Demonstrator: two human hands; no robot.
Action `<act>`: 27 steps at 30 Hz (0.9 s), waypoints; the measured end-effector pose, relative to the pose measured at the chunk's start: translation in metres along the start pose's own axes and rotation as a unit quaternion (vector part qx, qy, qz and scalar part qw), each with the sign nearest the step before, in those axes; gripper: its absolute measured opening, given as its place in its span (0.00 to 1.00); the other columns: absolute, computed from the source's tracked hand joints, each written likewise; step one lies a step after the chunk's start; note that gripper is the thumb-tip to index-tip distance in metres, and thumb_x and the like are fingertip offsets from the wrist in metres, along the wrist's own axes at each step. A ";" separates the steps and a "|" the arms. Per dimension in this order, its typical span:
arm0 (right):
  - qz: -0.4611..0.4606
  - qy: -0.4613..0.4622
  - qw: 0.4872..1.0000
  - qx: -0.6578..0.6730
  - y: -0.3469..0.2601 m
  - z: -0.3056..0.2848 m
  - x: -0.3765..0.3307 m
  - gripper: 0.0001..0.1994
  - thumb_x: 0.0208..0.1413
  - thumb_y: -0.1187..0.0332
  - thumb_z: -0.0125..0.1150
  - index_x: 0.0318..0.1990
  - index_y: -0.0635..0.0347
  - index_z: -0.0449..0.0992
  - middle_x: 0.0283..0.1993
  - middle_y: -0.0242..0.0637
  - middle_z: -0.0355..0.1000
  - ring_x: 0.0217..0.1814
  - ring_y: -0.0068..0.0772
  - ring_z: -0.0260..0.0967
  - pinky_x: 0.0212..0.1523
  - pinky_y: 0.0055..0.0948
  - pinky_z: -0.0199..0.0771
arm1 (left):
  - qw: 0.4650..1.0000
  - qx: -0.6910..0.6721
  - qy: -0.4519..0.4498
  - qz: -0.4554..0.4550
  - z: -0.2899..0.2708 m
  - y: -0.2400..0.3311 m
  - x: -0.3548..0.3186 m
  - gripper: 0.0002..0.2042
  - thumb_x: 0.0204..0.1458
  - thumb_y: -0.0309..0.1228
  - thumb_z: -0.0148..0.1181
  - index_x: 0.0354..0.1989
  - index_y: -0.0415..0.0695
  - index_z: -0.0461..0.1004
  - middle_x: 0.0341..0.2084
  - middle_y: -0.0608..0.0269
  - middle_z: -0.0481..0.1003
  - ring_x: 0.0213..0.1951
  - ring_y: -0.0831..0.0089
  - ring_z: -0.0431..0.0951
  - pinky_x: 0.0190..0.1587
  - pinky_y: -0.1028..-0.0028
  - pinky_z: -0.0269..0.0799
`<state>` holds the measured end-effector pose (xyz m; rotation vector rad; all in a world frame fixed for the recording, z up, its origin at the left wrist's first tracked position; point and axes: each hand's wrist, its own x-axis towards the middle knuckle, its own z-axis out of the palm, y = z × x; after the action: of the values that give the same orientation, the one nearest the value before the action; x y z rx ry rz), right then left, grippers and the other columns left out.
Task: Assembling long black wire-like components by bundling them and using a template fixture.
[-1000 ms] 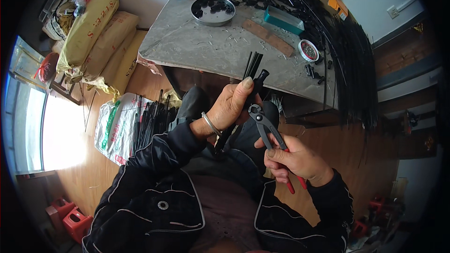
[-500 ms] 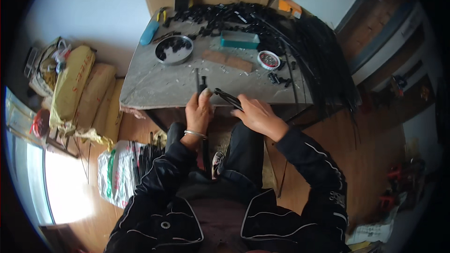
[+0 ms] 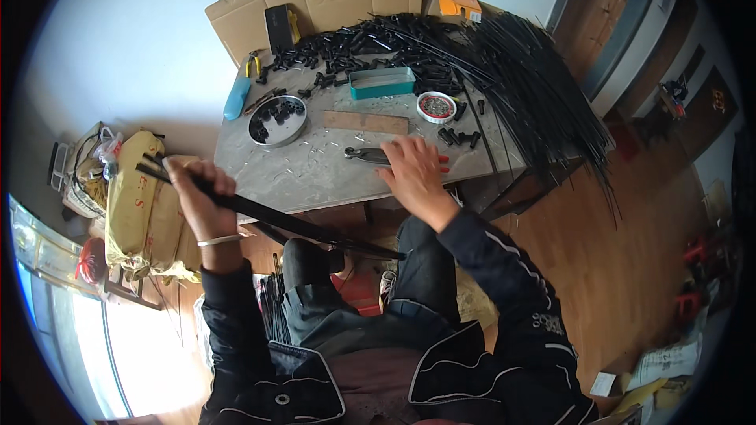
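Note:
My left hand (image 3: 201, 198) is closed around a long black rod-like bundle (image 3: 295, 224), held out at the left of the table's front edge. The bundle slants down to the right, across my knees; several narrow black ends stick out past my fingers. A pair of pincers (image 3: 367, 155) with a grey metal head and red handle tips lies on the grey table (image 3: 291, 189). Over its handles rests my right hand (image 3: 416, 175), palm down, fingers spread and not wrapped round them. My palm hides the middle of the pincers.
Behind stand a round metal bowl (image 3: 257, 131) of black pieces, a wooden strip (image 3: 365, 122), a teal tray (image 3: 383, 85) and a white dish (image 3: 436, 117) of small metal bits. Black fittings (image 3: 370, 39) are heaped at the back; long black rods (image 3: 524, 83) overhang the right edge.
The pincers, earlier raised in my right hand, now lie on the table with that hand opened over them. My left hand has swung left with the black bundle, away from my right.

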<state>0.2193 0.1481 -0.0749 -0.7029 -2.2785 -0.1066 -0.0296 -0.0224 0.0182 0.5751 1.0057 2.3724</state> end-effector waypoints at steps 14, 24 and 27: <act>0.467 0.067 0.559 0.682 -0.032 -0.073 -0.127 0.12 0.64 0.61 0.48 0.39 0.63 0.68 0.39 0.42 0.68 0.25 0.30 0.70 0.24 0.32 0.77 | 0.871 -0.135 0.073 -0.466 -0.086 -0.144 -0.126 0.34 0.55 0.64 0.41 0.38 0.39 0.71 0.30 0.49 0.74 0.40 0.56 0.74 0.49 0.58 0.69; 0.240 -0.082 0.864 0.434 -0.074 0.005 -0.109 0.08 0.59 0.66 0.58 0.34 0.61 0.71 0.28 0.30 0.69 0.32 0.24 0.70 0.29 0.24 0.68 | 0.859 0.308 -0.367 0.181 0.039 -0.097 -0.134 0.21 0.49 0.41 0.65 0.45 0.38 0.75 0.35 0.57 0.75 0.38 0.65 0.75 0.43 0.71 0.69; 0.207 -0.097 0.867 0.443 -0.085 0.014 -0.100 0.10 0.57 0.62 0.61 0.35 0.60 0.72 0.29 0.34 0.70 0.33 0.32 0.72 0.29 0.29 0.69 | 0.909 0.294 -0.282 0.086 0.032 -0.095 -0.137 0.16 0.47 0.36 0.68 0.41 0.39 0.78 0.33 0.60 0.74 0.38 0.67 0.75 0.41 0.71 0.70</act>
<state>0.2243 0.0344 -0.1417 -0.6755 -1.9737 1.1834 0.1217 -0.0286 -0.0576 1.5208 1.4109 1.8086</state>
